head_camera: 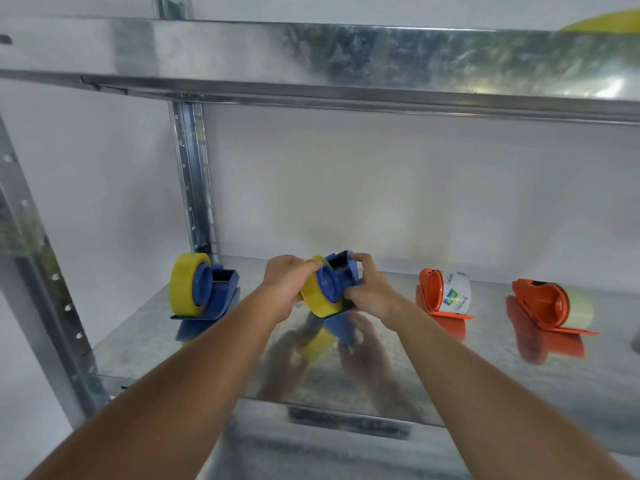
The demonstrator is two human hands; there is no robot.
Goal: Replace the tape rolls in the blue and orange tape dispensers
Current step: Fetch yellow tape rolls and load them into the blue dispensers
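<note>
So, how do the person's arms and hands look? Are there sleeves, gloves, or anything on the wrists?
Both forearms are bare up to the frame edge, with no sleeve in view. The left hand and the right hand wear no gloves. No watch, bracelet or ring can be seen on the wrists and fingers that show.

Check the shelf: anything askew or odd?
Only the held blue dispenser: tilted, lifted off the shelf, left hand on its yellow roll, right hand gripping its body. The other three dispensers sit flat; nothing spilled or visibly damaged.
</note>
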